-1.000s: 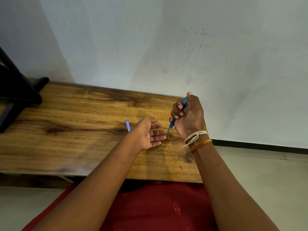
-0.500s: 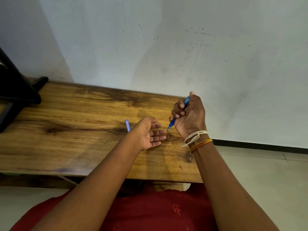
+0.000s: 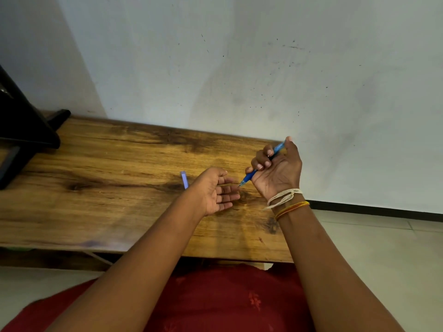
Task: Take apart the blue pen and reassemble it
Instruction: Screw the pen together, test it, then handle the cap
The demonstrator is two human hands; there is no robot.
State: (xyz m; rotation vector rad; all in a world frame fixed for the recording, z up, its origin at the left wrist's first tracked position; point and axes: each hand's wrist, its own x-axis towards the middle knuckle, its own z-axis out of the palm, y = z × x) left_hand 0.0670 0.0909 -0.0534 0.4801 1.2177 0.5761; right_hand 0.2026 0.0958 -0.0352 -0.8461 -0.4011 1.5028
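Note:
My right hand [image 3: 278, 171] is closed around the blue pen barrel [image 3: 249, 179], held slanted with its tip pointing down and left, close to the fingertips of my left hand. My left hand [image 3: 215, 191] rests on the wooden table [image 3: 107, 188], palm turned up and fingers loosely spread; I see nothing in it. A small light-blue pen cap [image 3: 184, 179] lies on the table just left of that hand, partly hidden behind it. The upper end of the barrel sticks out above my right thumb.
A black stand [image 3: 21, 130] occupies the table's far left corner. A white wall rises right behind the table. The table's right edge ends beside my right wrist, with tiled floor [image 3: 383, 248] beyond it. A red garment [image 3: 215, 303] covers my lap below.
My right hand has shifted the pen slightly, keeping its tip near my left fingertips. My left hand and the cap have stayed put.

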